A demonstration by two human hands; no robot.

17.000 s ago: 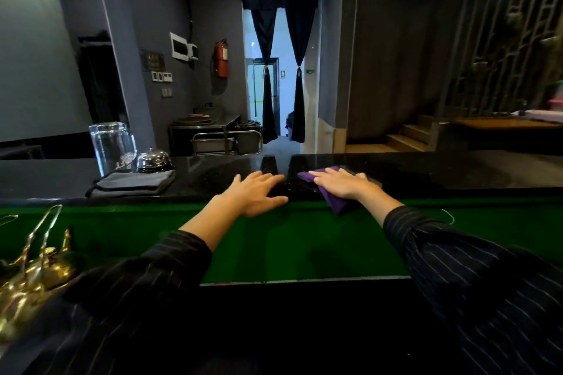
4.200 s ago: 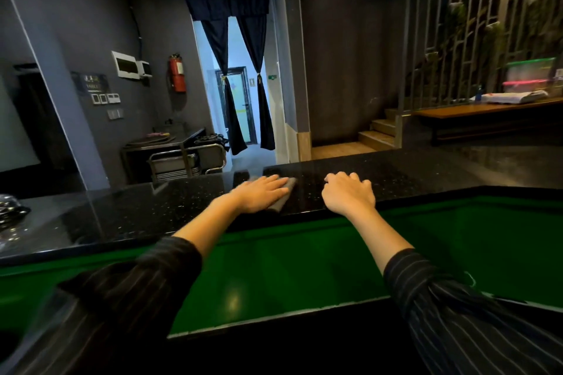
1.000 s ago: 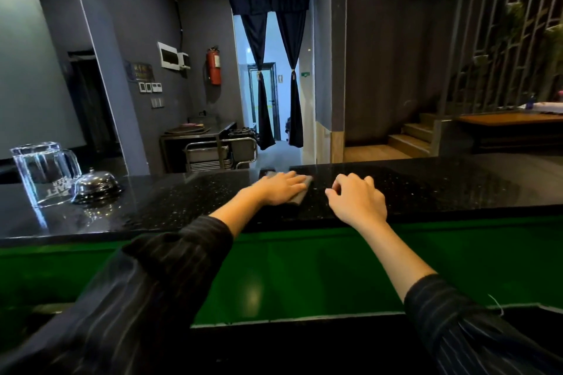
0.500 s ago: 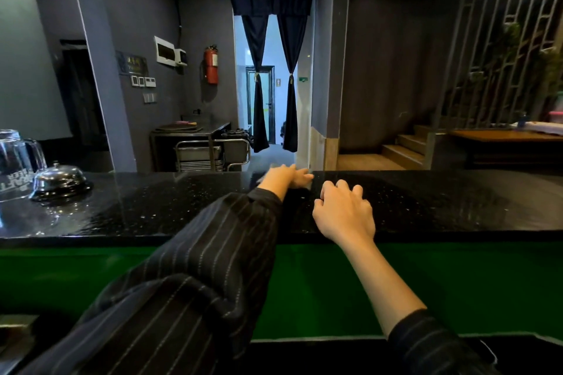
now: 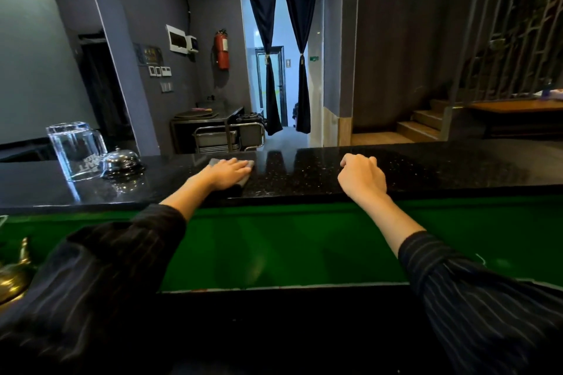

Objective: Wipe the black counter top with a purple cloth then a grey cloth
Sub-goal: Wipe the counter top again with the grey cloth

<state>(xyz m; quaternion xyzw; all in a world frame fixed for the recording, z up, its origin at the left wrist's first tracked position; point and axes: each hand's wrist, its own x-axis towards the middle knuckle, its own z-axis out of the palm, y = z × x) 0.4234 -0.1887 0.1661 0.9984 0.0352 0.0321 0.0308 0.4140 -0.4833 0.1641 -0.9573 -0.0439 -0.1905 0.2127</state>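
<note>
The black speckled counter top (image 5: 426,164) runs across the view above a green panel. My left hand (image 5: 227,173) lies flat on a grey cloth (image 5: 214,161), pressing it onto the counter left of centre; only the cloth's edges show around the fingers. My right hand (image 5: 362,176) rests on the counter's near edge to the right, fingers curled, holding nothing. No purple cloth is in view.
A clear glass pitcher (image 5: 76,151) and a chrome service bell (image 5: 122,161) stand on the counter at the left. A brass object (image 5: 13,277) sits low at the left edge. Beyond the counter are a trolley (image 5: 228,135) and stairs (image 5: 423,125).
My left hand has slid the grey cloth leftwards along the counter, away from my right hand. The right hand stays on the near edge. The pitcher and bell are further in view.
</note>
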